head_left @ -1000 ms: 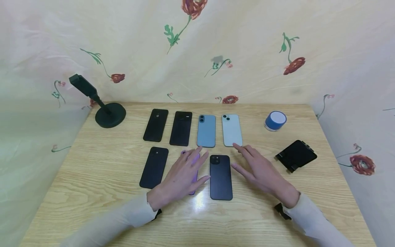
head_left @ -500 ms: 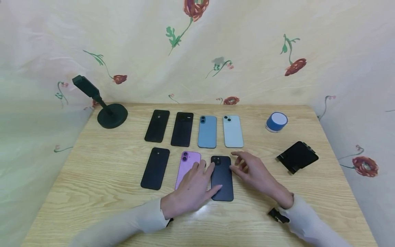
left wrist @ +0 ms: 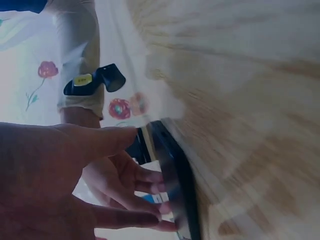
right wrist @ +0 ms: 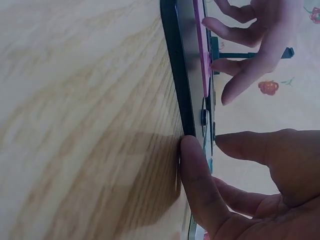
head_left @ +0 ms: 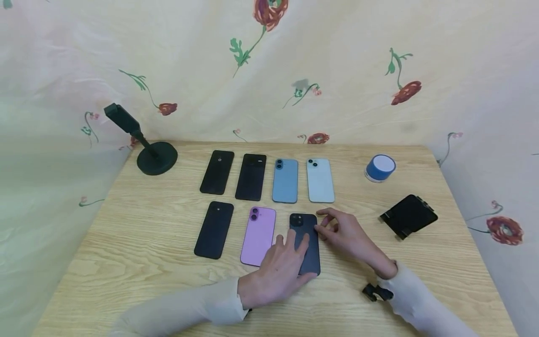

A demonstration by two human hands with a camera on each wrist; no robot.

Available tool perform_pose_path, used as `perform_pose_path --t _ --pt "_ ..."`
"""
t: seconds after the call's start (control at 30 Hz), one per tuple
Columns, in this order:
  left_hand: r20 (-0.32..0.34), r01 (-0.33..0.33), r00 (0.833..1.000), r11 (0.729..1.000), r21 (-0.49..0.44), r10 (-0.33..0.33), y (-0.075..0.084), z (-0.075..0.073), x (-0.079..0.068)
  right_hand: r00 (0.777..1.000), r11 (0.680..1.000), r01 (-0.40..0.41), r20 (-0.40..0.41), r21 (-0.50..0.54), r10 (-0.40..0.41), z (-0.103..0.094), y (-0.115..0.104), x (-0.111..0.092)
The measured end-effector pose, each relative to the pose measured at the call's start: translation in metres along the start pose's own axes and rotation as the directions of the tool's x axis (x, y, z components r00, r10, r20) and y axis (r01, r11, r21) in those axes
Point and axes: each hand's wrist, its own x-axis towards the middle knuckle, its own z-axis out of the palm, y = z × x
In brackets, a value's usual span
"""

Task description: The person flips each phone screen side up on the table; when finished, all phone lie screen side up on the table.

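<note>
A dark smartphone (head_left: 309,245) lies flat, camera side up, in the front row on the table. My left hand (head_left: 278,276) is over its left and lower part, fingers spread and mostly straight; whether they touch its back cannot be told. My right hand (head_left: 343,234) is bent at the phone's upper right corner, and one fingertip (right wrist: 190,150) touches the phone's edge in the right wrist view. Another digit stands apart above it. Just left lies a purple smartphone (head_left: 258,234), then a black smartphone (head_left: 214,229).
A back row holds two black phones (head_left: 216,172) (head_left: 251,177), a blue phone (head_left: 285,180) and a pale blue phone (head_left: 321,180). A black stand (head_left: 156,158) is far left. At right are a blue-and-white cylinder (head_left: 380,167) and a black folding holder (head_left: 409,216).
My left hand has moved right, from over the purple phone to over the dark one. My right hand has drawn its fingers in at the dark phone's corner. The phones appear unmoved.
</note>
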Motion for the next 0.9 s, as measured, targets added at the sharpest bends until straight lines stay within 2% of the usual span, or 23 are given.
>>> perform_pose_path --t 0.1,0.33,0.5,0.67,0.9 --pt "0.012 -0.001 1.0 1.0 0.025 0.001 0.006 0.001 0.002 0.999 0.998 -0.028 0.026 0.056 0.027 0.0 0.001 0.002" --pt "0.052 0.018 0.998 0.996 0.082 -0.023 0.015 0.004 0.007 0.998 0.993 -0.049 0.052 0.106 0.043 0.002 0.003 0.005" --pt "0.074 0.044 0.996 0.996 0.079 -0.049 0.019 0.006 0.011 0.996 0.988 -0.069 0.061 0.136 0.062 0.003 0.002 0.006" --pt "0.068 0.062 0.995 0.994 0.088 -0.069 0.022 0.007 0.014 0.997 0.988 -0.064 0.06 0.137 0.056 0.002 0.002 0.006" --pt "0.038 0.054 0.997 0.984 0.167 -0.061 0.022 0.008 0.017 0.996 0.992 -0.07 0.07 0.108 0.063 0.002 0.002 0.007"
